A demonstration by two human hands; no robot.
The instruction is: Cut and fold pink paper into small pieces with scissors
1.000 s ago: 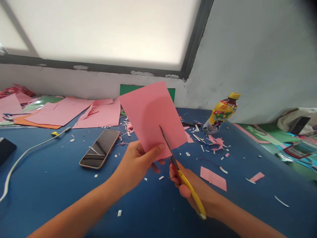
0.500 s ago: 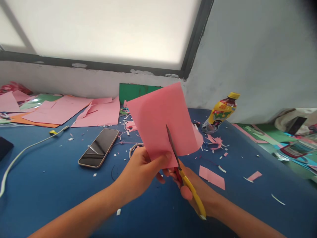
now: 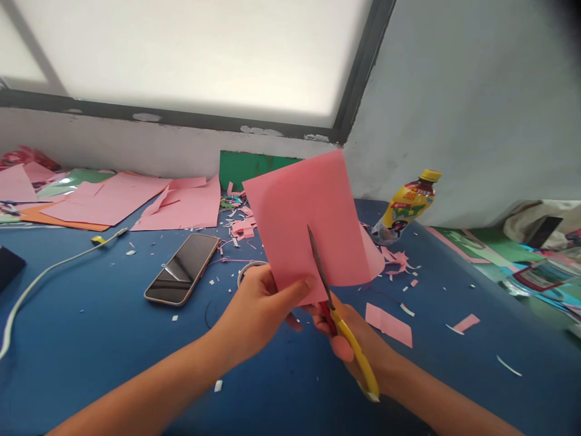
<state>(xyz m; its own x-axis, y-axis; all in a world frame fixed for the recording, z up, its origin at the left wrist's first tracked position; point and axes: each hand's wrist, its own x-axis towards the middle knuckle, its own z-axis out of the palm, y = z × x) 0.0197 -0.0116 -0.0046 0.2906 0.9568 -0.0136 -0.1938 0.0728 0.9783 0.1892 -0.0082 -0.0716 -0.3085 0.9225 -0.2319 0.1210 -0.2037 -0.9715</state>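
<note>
Left hand (image 3: 256,309) pinches the pink paper (image 3: 313,221) — right hand (image 3: 358,345) grips scissors (image 3: 338,318), blades up the sheet — the cut could wander if the floppy paper bends

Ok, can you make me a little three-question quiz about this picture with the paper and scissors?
1. True or false: the left hand holds the pink sheet up off the table.
2. Which hand works the scissors? A) left B) right C) neither
3. Fill in: the thing lying flat on the table, left of the sheet, with a dark shiny screen is a ____.

Key:
1. True; thumb in front at its lower edge.
2. B; the right hand holds the yellow handles, blades in the sheet.
3. Phone.
</note>
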